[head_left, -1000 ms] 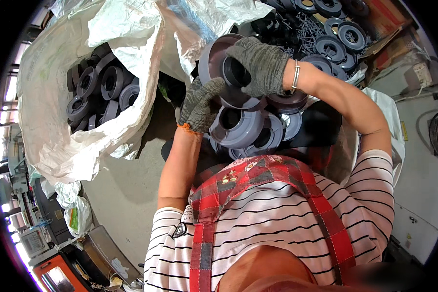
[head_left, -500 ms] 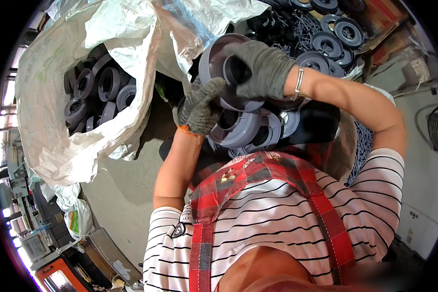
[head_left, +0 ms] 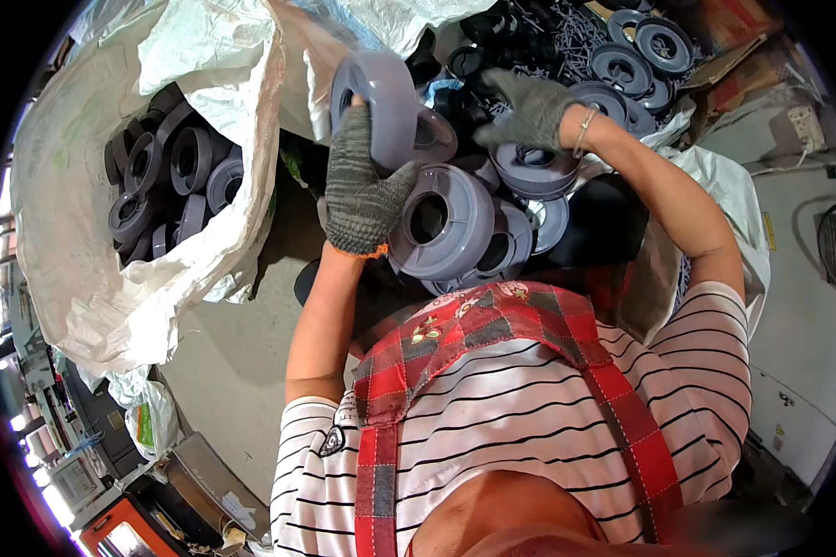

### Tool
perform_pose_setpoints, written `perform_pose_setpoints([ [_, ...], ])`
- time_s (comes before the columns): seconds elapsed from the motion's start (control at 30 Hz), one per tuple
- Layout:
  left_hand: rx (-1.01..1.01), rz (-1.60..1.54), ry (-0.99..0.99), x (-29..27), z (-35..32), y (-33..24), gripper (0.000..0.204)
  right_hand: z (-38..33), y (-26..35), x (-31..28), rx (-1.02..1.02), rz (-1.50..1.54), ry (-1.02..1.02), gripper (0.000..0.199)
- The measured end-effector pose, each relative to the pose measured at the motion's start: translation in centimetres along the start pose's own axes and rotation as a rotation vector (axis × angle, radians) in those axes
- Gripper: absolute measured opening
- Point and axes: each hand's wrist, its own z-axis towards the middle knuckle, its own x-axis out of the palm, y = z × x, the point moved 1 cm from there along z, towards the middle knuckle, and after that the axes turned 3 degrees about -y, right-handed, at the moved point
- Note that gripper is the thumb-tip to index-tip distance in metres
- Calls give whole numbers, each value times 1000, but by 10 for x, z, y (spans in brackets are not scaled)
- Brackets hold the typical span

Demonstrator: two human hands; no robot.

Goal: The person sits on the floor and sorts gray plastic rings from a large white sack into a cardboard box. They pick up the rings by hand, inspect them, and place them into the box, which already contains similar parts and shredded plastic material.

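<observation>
My left hand (head_left: 362, 181), in a grey knit glove with an orange cuff, grips a grey plastic ring (head_left: 395, 107) by its side and holds it raised. My right hand (head_left: 529, 110), gloved too, reaches away from it with fingers spread, over stacked grey rings (head_left: 534, 176) and beside loose black plastic parts (head_left: 469, 60). Nothing shows between its fingers. In front of my apron, a wide grey ring with a round opening (head_left: 443, 223) lies on other rings on my lap.
At the left stands a large white woven sack (head_left: 74, 232) with several dark grey rings (head_left: 190, 158) inside. Further back on the right are a heap of grey screws (head_left: 571, 42) and more flat grey rings (head_left: 664, 46). A cardboard box (head_left: 729, 79) borders them.
The hands have parted. My left hand has carried the grey ring left and up; my right hand has let go of it and moved right toward the black parts.
</observation>
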Motion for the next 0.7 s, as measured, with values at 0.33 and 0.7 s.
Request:
perform_pose_setpoints([
  [0.33, -408, -106, 220, 3, 14, 44, 71, -35, -66, 22, -39, -155, 244, 60],
  [0.7, -890, -1275, -96, 30, 63, 3, 42, 80, -62, 28, 64, 423, -257, 50],
])
